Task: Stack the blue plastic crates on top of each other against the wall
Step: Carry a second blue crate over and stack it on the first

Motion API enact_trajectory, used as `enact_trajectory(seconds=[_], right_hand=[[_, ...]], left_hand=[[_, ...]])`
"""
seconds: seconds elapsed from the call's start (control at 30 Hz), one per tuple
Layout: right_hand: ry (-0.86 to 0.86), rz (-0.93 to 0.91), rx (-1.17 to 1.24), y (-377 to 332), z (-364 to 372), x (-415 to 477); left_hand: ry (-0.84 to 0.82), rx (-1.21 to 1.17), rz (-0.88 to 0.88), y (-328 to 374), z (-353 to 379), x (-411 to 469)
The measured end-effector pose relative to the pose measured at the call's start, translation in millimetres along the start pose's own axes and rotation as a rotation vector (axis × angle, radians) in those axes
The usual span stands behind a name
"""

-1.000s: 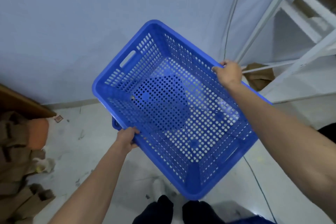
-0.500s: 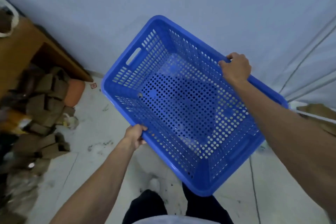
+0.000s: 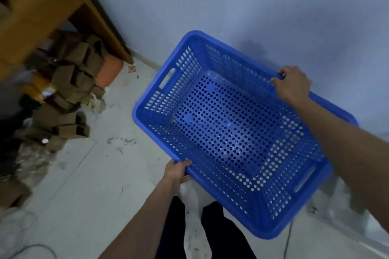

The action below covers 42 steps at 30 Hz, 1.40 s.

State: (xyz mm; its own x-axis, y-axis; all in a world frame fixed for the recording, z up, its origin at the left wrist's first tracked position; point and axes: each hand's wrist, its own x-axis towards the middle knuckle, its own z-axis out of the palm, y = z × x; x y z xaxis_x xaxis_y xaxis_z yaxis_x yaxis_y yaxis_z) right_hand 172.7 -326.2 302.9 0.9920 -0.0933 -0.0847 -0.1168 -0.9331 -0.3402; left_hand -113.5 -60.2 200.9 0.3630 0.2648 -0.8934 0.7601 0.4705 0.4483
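An empty blue perforated plastic crate (image 3: pixel 231 132) hangs in the air in front of me, tilted, with its far long side close to the pale wall (image 3: pixel 252 6). My left hand (image 3: pixel 176 170) grips the near long rim. My right hand (image 3: pixel 292 86) grips the far long rim. A slot handle shows in each short end. No other blue crate is in view.
A brown wooden table (image 3: pixel 42 12) stands at the far left against the wall, with several cardboard boxes (image 3: pixel 71 82) and an orange bag (image 3: pixel 109 69) piled under and beside it. The dirty white floor (image 3: pixel 94 185) lies below. My dark trouser legs (image 3: pixel 200 231) are at the bottom.
The view has swung left and down: the white shelf frame at the right is gone, the table and box pile have come in. The crate sits lower and further right, both hands holding on.
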Motion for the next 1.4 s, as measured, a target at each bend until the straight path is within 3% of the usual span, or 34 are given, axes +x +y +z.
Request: enact_trajectory(seconds=[0.23, 0.47, 0.73, 1.2, 1.4], right_hand=[[-0.041, -0.026, -0.028, -19, 36, 36], [-0.068, -0.093, -0.263, -13, 72, 51], [-0.087, -0.078, -0.325, -7, 97, 79], [-0.138, -0.057, -0.373, 24, 99, 102], [-0.345, -0.096, -0.371, 26, 106, 91]], left_hand=[[-0.022, -0.118, -0.014, -7, 4, 24], [0.012, -0.142, 0.037, -5, 11, 50], [0.015, -0.166, 0.074, -3, 24, 66], [-0.035, -0.214, -0.074, -6, 57, 63], [-0.153, -0.203, -0.058, 21, 72, 69]])
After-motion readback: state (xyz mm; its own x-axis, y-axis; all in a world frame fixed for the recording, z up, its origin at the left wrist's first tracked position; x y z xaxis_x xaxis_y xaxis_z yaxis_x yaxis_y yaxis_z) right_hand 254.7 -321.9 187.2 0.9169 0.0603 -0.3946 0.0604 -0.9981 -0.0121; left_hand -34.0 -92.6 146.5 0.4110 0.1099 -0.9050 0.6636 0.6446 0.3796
